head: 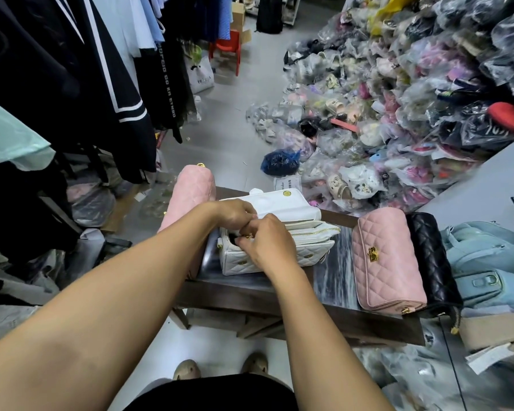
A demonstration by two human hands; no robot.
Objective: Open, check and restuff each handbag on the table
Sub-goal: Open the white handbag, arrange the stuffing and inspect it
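A white quilted handbag (pixel 306 247) lies on the dark table (pixel 250 295) with its flap (pixel 285 203) thrown back and its zipped mouth showing. My left hand (pixel 235 213) grips the bag's upper left edge at the opening. My right hand (pixel 267 241) pinches something small and gold at the bag's left end; I cannot tell whether it is a chain or a zip pull. A pink quilted bag (pixel 187 191) leans at the table's left edge. Another pink quilted bag (pixel 386 259) with a gold clasp lies to the right, with a black quilted bag (pixel 431 256) behind it.
Light blue bags (pixel 487 256) sit at the far right. Dark clothes (pixel 57 84) hang on the left. A big heap of plastic-wrapped shoes (pixel 398 114) covers the floor beyond the table. A red stool (pixel 227 46) stands far back. My shoes (pixel 187 369) show below the table edge.
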